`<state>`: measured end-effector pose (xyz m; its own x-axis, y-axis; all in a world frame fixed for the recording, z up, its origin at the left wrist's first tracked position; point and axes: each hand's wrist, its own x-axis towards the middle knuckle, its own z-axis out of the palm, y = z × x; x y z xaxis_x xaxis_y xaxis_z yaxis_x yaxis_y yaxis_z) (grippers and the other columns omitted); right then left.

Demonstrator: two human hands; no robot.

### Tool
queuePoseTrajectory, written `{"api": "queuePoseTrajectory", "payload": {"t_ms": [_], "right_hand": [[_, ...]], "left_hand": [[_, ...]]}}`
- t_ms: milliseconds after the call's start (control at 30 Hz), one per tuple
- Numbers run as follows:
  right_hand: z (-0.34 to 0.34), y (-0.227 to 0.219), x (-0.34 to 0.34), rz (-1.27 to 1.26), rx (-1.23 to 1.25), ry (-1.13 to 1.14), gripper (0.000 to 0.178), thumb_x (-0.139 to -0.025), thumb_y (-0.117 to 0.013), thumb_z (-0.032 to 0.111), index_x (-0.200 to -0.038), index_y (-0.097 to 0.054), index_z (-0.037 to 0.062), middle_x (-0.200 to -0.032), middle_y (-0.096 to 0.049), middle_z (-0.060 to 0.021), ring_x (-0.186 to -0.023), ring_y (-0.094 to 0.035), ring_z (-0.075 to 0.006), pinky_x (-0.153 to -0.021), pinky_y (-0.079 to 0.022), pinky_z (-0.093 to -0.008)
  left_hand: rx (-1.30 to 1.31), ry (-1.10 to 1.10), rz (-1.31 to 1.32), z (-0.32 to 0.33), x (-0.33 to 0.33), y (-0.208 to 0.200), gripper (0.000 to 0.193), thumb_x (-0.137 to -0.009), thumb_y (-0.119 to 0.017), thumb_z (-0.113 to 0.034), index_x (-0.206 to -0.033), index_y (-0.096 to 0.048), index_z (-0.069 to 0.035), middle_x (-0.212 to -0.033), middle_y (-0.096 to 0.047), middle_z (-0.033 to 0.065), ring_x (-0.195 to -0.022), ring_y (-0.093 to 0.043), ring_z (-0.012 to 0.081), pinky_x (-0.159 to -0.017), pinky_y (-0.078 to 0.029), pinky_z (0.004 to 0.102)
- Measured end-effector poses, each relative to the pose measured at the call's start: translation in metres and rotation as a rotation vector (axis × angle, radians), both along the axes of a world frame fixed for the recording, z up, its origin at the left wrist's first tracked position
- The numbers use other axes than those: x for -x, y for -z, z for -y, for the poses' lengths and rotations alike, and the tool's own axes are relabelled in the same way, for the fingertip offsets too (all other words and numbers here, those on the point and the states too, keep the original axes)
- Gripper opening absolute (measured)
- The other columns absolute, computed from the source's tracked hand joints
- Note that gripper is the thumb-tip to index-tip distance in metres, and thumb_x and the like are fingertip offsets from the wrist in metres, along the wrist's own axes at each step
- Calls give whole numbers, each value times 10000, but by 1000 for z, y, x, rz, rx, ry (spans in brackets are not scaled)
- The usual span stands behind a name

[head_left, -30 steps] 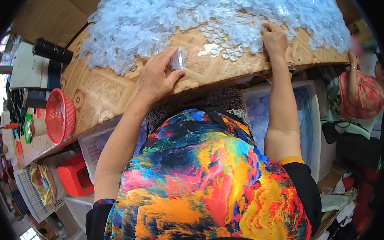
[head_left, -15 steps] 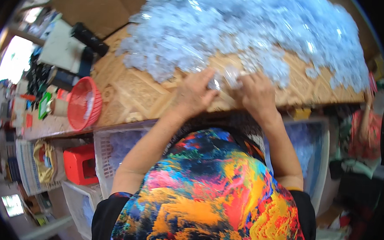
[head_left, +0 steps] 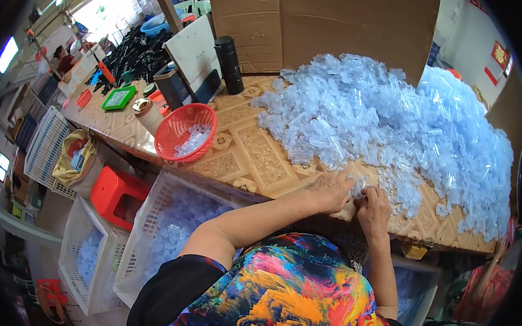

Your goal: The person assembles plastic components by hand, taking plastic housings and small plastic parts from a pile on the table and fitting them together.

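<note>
Two hands: close together right of the frame's centre, at the table's near edge, fingertips meeting around one clear piece.
Left hand: narrow; thumb and fingers seem to hold the piece from its left.
Right hand: curled and narrow, fingertips at the piece's right side; whether they pinch a small part of their own, I cannot tell.
Piece: between the hands, partly hidden by fingers.
Grip: best kept light but steady, I judge, since thin, slick-looking plastic could flex or slip; the left hand does well to hold still while the right fingertips line up squarely.
Rings: small, round, clear, just beyond the right hand; a stray knuckle could scatter them, so low, short movements suit.
Pile: clear parts heaped across the upper right; its loose edge lies near the hands, so some bare tabletop kept there should help.
Basket: red, left of centre, with whitish bits inside.
Crate: white, lower left, holding bluish clear parts.
</note>
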<state>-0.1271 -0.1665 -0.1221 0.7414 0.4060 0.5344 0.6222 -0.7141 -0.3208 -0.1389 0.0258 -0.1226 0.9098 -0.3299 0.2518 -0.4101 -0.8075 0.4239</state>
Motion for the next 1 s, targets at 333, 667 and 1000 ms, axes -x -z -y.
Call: {"api": "queuePoseTrajectory", "payload": {"t_ms": [333, 667, 1000], "right_hand": [[-1, 0, -13, -709, -716, 74, 363, -847, -664, -63, -1198, -603, 3, -828, -620, -25, -760, -600, -82, -687, -518, -229], [-10, -5, 2, -487, -969, -262, 567, -867, -713, 26, -1402, -526, 19, -928, -535, 13, -842, -517, -66, -726, -439, -208], [5, -40, 8, -338, -553, -250, 656, -815, -785, 189, -1410, -559, 32, -1373, -539, -139, -1197, -546, -242, -938, -459, -334]], "left_hand": [[497, -28, 55, -12, -10, 14, 655, -800, -801, -246, -1358, -525, -43, -1285, -546, 185, -1058, -622, 320, -894, -537, 398], [1402, 341, -451, 15, -1, -2, 592, -978, -644, -70, -1502, -370, -35, -1295, -603, 103, -1154, -603, 149, -973, -510, 299], [1475, 337, -648, 12, 10, -23, 597, -990, -626, -82, -1524, -362, -50, -1280, -636, 98, -1139, -625, 150, -968, -519, 294]]}}
